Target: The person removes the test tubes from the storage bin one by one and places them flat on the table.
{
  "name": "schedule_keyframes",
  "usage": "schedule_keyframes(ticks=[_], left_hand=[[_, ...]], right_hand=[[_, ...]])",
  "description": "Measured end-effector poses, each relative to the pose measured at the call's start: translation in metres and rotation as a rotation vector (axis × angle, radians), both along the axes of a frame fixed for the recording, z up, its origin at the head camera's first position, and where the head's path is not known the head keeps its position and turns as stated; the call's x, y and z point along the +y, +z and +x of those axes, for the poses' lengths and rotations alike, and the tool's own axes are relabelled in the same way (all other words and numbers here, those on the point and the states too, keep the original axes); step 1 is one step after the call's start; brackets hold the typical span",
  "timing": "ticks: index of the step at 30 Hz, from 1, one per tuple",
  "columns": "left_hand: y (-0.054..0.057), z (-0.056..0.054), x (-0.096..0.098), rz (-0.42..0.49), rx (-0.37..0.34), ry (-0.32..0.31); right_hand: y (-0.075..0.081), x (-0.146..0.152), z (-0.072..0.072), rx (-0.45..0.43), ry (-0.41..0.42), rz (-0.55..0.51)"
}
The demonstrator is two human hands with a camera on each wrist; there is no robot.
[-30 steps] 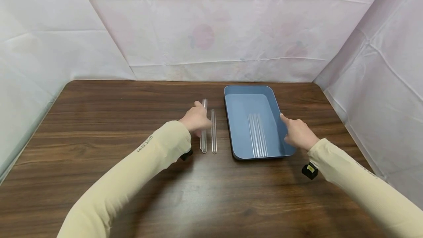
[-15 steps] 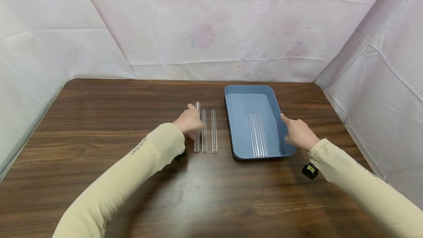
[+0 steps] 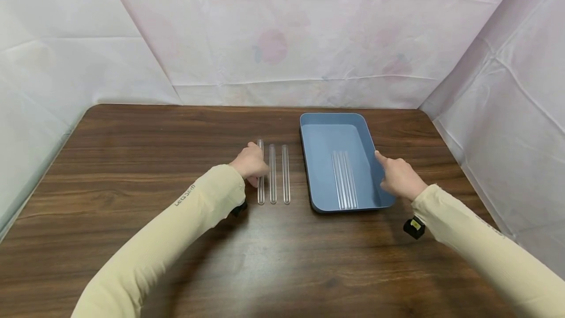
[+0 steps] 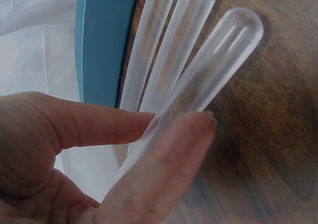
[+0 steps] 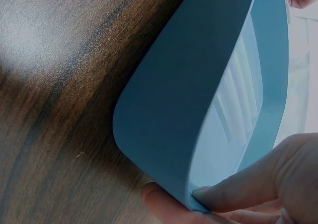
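Observation:
Three clear test tubes lie side by side on the wooden table, rounded ends toward me. My left hand [image 3: 249, 163] pinches the leftmost test tube [image 3: 261, 191] between thumb and finger, partly covering it in the head view. Right of it are the middle test tube [image 3: 272, 175] and the right test tube [image 3: 286, 175]. In the left wrist view the pinched tube's rounded end [image 4: 238, 33] sticks out past the fingertips. My right hand [image 3: 400, 179] grips the right wall of a blue tray [image 3: 331, 136], its thumb [image 5: 223, 194] inside the rim and fingers outside.
Several more clear test tubes [image 3: 344, 180] lie close together in the near part of the tray. The wooden table [image 3: 154, 161] ends at pale cloth [image 3: 309, 38] hung at the back and on both sides.
My left hand has moved left with its test tube, away from over the middle tube, and lowered it beside that one. My right hand and the tray have stayed in place.

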State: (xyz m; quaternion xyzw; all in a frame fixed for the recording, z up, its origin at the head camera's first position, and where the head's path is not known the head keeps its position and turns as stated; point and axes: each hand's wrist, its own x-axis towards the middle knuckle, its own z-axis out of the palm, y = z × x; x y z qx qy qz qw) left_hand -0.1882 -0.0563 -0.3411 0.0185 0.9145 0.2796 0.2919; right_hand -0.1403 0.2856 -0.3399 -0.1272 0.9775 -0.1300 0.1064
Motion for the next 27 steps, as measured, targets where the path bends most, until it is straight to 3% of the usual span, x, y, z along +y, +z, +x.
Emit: schedule_keyframes(ticks=[19, 27], left_hand=[[-0.008, -0.002, 0.0, -0.048, 0.021, -0.022], [-0.011, -0.001, -0.001, -0.024, 0.026, -0.011]], right_hand=[[0.001, 0.0, 0.0, -0.003, -0.005, 0.007], [0.0, 0.0, 0.0, -0.008, -0.01, 0.009]])
